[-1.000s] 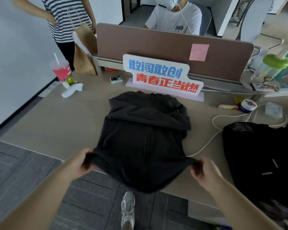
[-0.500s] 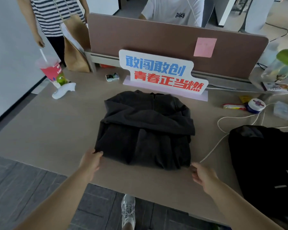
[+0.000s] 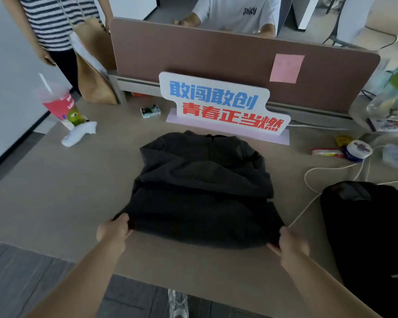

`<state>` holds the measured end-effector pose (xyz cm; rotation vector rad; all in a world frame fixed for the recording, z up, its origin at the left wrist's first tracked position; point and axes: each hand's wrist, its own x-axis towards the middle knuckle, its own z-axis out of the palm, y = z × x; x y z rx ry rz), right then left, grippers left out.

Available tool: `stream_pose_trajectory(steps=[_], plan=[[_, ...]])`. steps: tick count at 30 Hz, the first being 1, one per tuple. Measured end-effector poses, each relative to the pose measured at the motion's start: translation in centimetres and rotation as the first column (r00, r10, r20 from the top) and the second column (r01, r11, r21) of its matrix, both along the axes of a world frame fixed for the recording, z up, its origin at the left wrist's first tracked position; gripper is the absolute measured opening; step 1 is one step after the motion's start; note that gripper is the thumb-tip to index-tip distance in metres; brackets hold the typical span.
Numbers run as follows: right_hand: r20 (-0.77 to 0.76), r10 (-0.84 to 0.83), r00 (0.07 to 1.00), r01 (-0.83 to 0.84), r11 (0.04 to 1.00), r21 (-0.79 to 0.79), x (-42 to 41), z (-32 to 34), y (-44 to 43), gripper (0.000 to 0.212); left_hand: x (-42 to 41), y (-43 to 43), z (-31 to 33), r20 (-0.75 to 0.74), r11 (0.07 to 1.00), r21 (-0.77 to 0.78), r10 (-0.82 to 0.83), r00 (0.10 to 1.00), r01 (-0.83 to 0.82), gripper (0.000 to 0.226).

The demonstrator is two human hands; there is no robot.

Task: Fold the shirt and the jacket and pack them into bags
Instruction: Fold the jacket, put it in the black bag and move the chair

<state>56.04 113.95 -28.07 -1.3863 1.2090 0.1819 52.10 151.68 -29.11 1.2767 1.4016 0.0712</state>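
Note:
A dark grey jacket [image 3: 202, 191] lies partly folded in the middle of the beige table [image 3: 55, 191], its collar toward the sign. My left hand [image 3: 113, 230] grips the jacket's near left corner. My right hand [image 3: 290, 242] grips the near right corner. The near edge is lifted slightly off the table. A black bag [image 3: 368, 226] lies at the right of the table, touching nothing I hold. A brown paper bag [image 3: 94, 72] stands at the far left by the divider.
A white sign with blue and red characters [image 3: 221, 104] stands behind the jacket. A pink drink cup [image 3: 60, 104] and a white object [image 3: 78, 134] sit far left. A white cable [image 3: 313, 180], a round tin [image 3: 359, 150] and snack packets lie at the right. Two people stand beyond the brown divider [image 3: 216, 56].
The jacket's lower part, which hung over the table edge, was brought up onto the table. My hands let go briefly and now grip the near corners again.

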Motion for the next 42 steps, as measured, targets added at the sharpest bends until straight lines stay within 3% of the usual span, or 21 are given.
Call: stream_pose_trajectory(steps=[3, 6, 7, 10, 13, 15, 17, 19, 21, 24, 26, 27, 30, 32, 35, 39, 42], plan=[[0.020, -0.195, 0.981, 0.189, 0.971, 0.149, 1.6, 1.5, -0.2, 0.012, 1.5, 0.6, 1.4, 0.119, 0.976, -0.162, 0.166, 0.979, -0.146, 0.013], [0.090, -0.324, 0.942, 0.292, 0.921, 0.259, 4.6, 4.2, 0.3, 0.013, 4.3, 1.2, 4.1, 0.183, 0.970, -0.201, 0.171, 0.968, -0.134, 0.006], [0.111, -0.337, 0.935, 0.293, 0.911, 0.292, 5.9, 5.3, 0.3, 0.009, 5.6, 1.4, 5.2, 0.212, 0.972, -0.207, 0.152, 0.965, -0.108, 0.002], [0.263, -0.263, 0.928, 0.157, 0.918, 0.364, 10.3, 8.6, 0.8, 0.011, 10.6, 1.8, 8.8, 0.334, 0.974, -0.222, 0.113, 0.936, -0.038, 0.017], [0.407, -0.317, 0.857, 0.129, 0.896, 0.426, 14.2, 12.7, 2.4, 0.014, 16.2, 1.8, 12.4, 0.505, 0.976, -0.218, 0.101, 0.857, 0.013, 0.006], [0.445, -0.221, 0.868, 0.050, 0.930, 0.364, 15.9, 13.8, 3.6, 0.012, 19.2, 1.4, 13.1, 0.530, 0.985, -0.117, -0.044, 0.847, 0.124, 0.016], [0.367, 0.105, 0.924, -0.127, 0.991, 0.037, 16.9, 12.3, 4.7, 0.013, 20.7, 0.3, 12.2, 0.333, 0.933, 0.175, -0.355, 0.874, 0.313, 0.034], [0.211, 0.457, 0.864, -0.401, 0.878, -0.263, 16.9, 9.6, 5.8, 0.023, 21.0, -1.2, 10.2, 0.063, 0.750, 0.389, -0.601, 0.796, 0.535, 0.052], [0.017, 0.695, 0.719, -0.649, 0.680, -0.342, 16.2, 6.3, 6.7, 0.045, 21.1, -2.5, 7.6, -0.166, 0.542, 0.375, -0.759, 0.629, 0.752, 0.064], [-0.241, 0.829, 0.505, -0.813, 0.363, -0.455, 15.2, 2.3, 6.6, 0.057, 20.4, -3.2, 3.7, -0.460, 0.274, 0.166, -0.828, 0.320, 0.947, 0.065], [-0.317, 0.799, 0.511, -0.755, 0.241, -0.610, 15.2, 1.0, 6.1, 0.060, 20.5, -3.1, 1.3, -0.584, 0.168, 0.111, -0.786, 0.202, 0.979, 0.064], [-0.328, 0.777, 0.538, -0.726, 0.228, -0.649, 15.7, 0.7, 5.5, 0.063, 20.6, -3.1, 0.7, -0.618, 0.140, 0.141, -0.761, 0.197, 0.980, 0.061], [-0.333, 0.742, 0.582, -0.719, 0.279, -0.637, 18.0, 0.4, 3.7, 0.070, 21.7, -3.5, 0.8, -0.576, 0.218, 0.390, -0.701, 0.422, 0.895, 0.045], [-0.368, 0.757, 0.540, -0.761, 0.252, -0.598, 19.2, -0.2, 3.0, 0.062, 22.8, -4.2, 0.9, -0.523, 0.189, 0.545, -0.685, 0.507, 0.817, 0.041], [-0.286, 0.794, 0.536, -0.791, 0.354, -0.500, 20.7, -1.2, 2.4, 0.044, 24.6, -5.9, 0.2, -0.540, 0.017, 0.572, -0.745, 0.392, 0.820, 0.049], [-0.146, 0.612, 0.777, -0.589, 0.625, -0.513, 20.6, -2.5, 1.4, 0.028, 25.1, -7.5, -2.5, -0.617, -0.034, 0.374, -0.755, 0.221, 0.927, 0.060], [-0.133, 0.484, 0.865, -0.473, 0.695, -0.541, 19.7, -3.3, 1.5, 0.023, 25.0, -7.8, -3.8, -0.683, -0.099, 0.308, -0.715, 0.147, 0.946, 0.064]])
